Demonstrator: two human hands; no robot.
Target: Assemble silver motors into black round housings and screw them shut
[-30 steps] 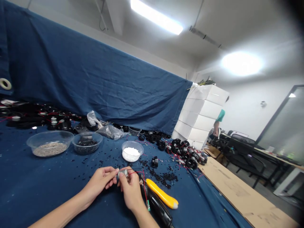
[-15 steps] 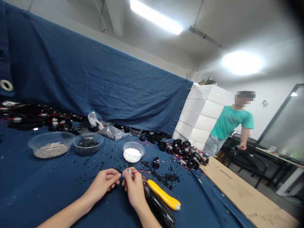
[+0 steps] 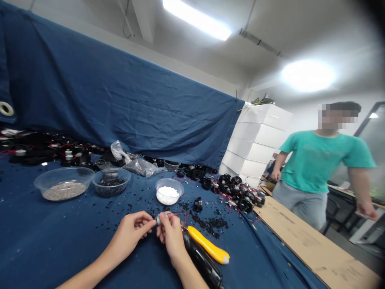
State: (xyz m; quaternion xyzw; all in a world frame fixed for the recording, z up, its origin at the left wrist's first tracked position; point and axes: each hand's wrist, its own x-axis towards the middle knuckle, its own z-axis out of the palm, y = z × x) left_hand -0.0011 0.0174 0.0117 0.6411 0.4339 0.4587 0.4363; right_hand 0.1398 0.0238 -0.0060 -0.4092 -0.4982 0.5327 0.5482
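My left hand (image 3: 132, 233) and my right hand (image 3: 172, 237) meet over the blue cloth, fingers pinched together on a small silver motor (image 3: 158, 219) with thin red wires (image 3: 177, 216) trailing to the right. Just right of my right hand lie a black tool (image 3: 204, 265) and a yellow-handled tool (image 3: 209, 249). A small clear cup of white pellets (image 3: 167, 192) stands a little beyond my hands.
Two clear bowls, one with grey bits (image 3: 63, 183) and one with black bits (image 3: 110, 181), stand at the left. Black parts with red wires (image 3: 237, 192) are heaped by the cloth's right edge. Cardboard (image 3: 303, 237) lies at right. A person in a teal shirt (image 3: 319, 164) stands close by at the right.
The person in the teal shirt has walked from behind the white boxes to stand near the table's right side. My hands stay together on the small motor, shifted slightly.
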